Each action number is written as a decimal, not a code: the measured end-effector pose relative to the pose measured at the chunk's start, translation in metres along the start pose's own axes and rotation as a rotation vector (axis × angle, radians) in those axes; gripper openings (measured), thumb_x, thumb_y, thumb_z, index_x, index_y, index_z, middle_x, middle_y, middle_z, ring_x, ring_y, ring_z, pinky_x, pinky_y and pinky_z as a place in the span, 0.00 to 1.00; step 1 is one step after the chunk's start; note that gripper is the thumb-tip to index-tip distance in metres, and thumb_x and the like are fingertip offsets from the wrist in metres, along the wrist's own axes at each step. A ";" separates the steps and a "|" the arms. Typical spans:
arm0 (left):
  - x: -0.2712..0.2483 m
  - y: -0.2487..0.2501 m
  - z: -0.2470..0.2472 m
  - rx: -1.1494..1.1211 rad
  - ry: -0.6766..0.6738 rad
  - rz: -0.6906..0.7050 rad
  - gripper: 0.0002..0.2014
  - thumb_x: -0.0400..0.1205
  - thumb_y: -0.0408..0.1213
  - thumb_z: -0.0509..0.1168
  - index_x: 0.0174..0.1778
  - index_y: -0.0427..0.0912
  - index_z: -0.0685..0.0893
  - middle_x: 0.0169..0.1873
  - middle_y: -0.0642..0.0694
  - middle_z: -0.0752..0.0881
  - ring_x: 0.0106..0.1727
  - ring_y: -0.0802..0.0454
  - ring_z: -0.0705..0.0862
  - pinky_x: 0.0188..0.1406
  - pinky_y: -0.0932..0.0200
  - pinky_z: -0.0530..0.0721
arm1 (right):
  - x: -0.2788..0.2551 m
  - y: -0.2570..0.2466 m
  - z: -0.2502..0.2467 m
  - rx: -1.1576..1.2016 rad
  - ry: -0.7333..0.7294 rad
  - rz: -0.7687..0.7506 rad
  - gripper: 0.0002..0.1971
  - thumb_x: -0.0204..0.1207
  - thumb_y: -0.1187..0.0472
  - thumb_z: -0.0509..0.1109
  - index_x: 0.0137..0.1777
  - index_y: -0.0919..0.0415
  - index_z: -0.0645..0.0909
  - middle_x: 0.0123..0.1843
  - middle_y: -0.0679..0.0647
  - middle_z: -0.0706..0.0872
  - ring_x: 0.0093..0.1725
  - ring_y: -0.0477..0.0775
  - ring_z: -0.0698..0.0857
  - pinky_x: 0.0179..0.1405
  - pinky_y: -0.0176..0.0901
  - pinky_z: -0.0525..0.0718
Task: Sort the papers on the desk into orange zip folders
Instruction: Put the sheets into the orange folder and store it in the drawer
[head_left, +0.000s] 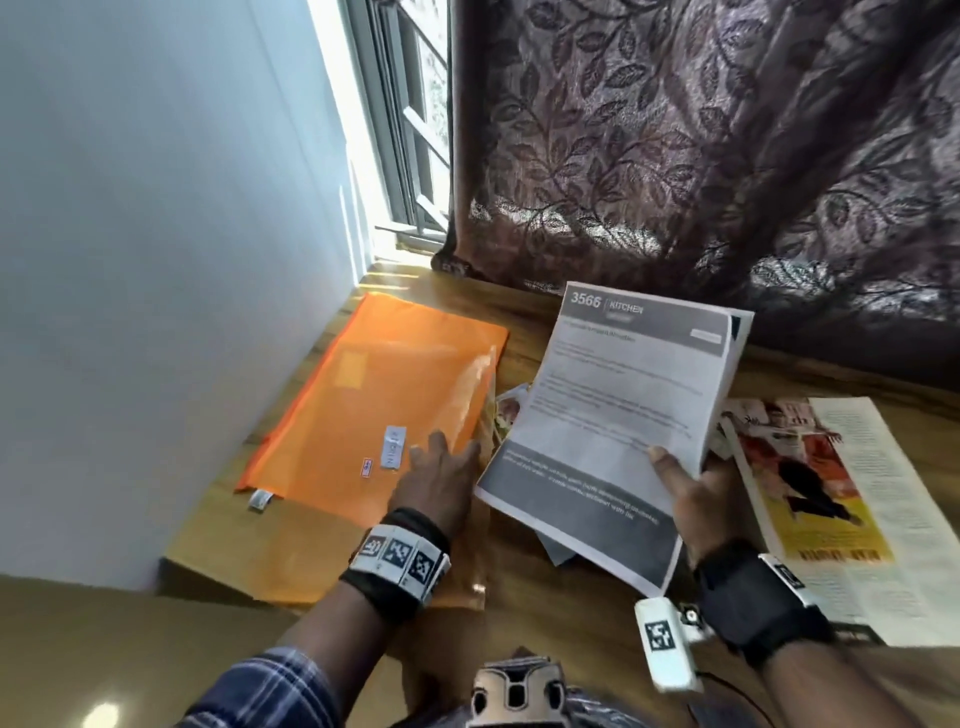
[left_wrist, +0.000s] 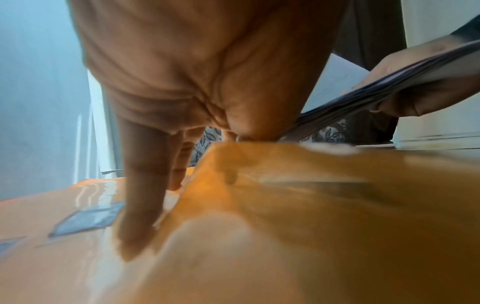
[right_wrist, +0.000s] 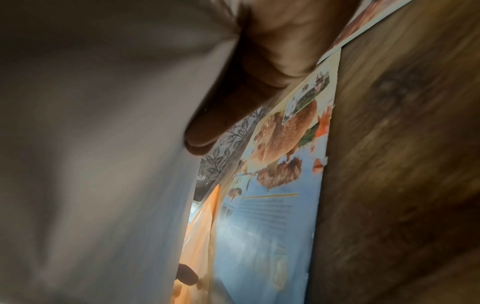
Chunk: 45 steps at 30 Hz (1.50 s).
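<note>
An orange zip folder (head_left: 374, 395) lies on the wooden desk (head_left: 545, 613) by the wall, with a second, duller orange one under it. My left hand (head_left: 447, 457) rests on its near right part, fingers (left_wrist: 140, 205) straight down on the plastic and thumb at the raised right edge of the folder (left_wrist: 285, 205). My right hand (head_left: 685, 483) grips a stack of printed papers (head_left: 623, 405) headed "3566 KITCHEN", thumb on top, tilted up above the desk beside the folder. In the right wrist view the papers (right_wrist: 103, 144) fill the left side, with fingers (right_wrist: 221, 119) curled beneath.
An open colour magazine (head_left: 831, 493) lies on the desk at the right. Loose colour pages (head_left: 506, 410) lie under the held stack. A patterned dark curtain (head_left: 701, 156) hangs behind the desk, a window (head_left: 410, 130) is at the back left, and a wall (head_left: 156, 260) borders the left.
</note>
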<state>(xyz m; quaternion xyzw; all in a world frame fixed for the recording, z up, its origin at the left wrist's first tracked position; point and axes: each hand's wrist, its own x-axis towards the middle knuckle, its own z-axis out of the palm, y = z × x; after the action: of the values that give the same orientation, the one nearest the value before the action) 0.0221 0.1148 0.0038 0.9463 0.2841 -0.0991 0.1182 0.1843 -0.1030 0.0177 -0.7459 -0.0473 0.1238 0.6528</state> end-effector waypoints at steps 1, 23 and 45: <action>0.000 -0.002 -0.002 -0.026 -0.004 -0.001 0.16 0.87 0.33 0.53 0.71 0.50 0.69 0.60 0.38 0.71 0.56 0.31 0.81 0.51 0.38 0.86 | 0.000 0.002 -0.002 0.003 0.001 0.005 0.07 0.78 0.66 0.74 0.44 0.52 0.86 0.48 0.46 0.90 0.50 0.55 0.89 0.57 0.52 0.86; -0.022 -0.015 -0.019 -0.333 0.005 -0.054 0.37 0.82 0.36 0.64 0.87 0.47 0.55 0.73 0.38 0.79 0.64 0.39 0.83 0.55 0.51 0.80 | 0.029 0.012 -0.003 -0.088 -0.592 0.200 0.07 0.79 0.70 0.71 0.53 0.64 0.88 0.51 0.56 0.93 0.48 0.53 0.93 0.45 0.40 0.89; -0.023 -0.007 -0.027 -0.327 -0.230 -0.047 0.50 0.82 0.29 0.62 0.84 0.52 0.29 0.88 0.47 0.44 0.63 0.46 0.79 0.51 0.55 0.81 | 0.068 -0.029 0.010 -0.214 -1.056 0.223 0.10 0.78 0.72 0.70 0.58 0.64 0.84 0.53 0.57 0.93 0.51 0.57 0.92 0.46 0.45 0.88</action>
<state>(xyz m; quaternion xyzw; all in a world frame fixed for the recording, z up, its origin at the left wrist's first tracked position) 0.0027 0.1160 0.0341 0.8900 0.3031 -0.1620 0.2994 0.2501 -0.0733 0.0371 -0.6451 -0.3015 0.5439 0.4439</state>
